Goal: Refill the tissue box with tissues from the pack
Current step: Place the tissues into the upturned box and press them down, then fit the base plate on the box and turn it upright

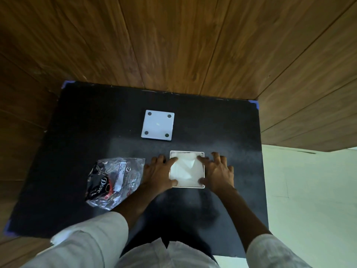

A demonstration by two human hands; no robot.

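while both hands press down into it, the open tissue box [187, 185] sits right of centre in the lower middle of the frame, on a black table [222, 122], a white square with its opening facing up and a stack of white tissues [185, 169] filling it. the left hand [158, 174] lies along the box's left side, fingers spread, forefinger and thumb reaching over the rim onto the tissues. the right hand [217, 171] mirrors it on the right side, also spread flat with fingertips on the paper. neither hand is closed around anything; both are open and pushing. to the left, just beside the left hand, lies the crumpled clear plastic pack [114, 182] with dark printing, looking emptied. above the box, near the middle of the frame and well apart from it, lies a white square lid [158, 125] with four dark round pads at its corners. wooden panelling fills the top of the frame. the step in hand seems to be seating the stack. to do it well, the pressure would best be even at both sides, so the stack goes down level and no corner catches on the rim. the top sheet shows a raised fold at its centre; flattening it gently, not crushing it, should keep the sheets easy to pull later. the box is light and may slide, so pressing straight down matters. the lid looks like the likely next piece to fit
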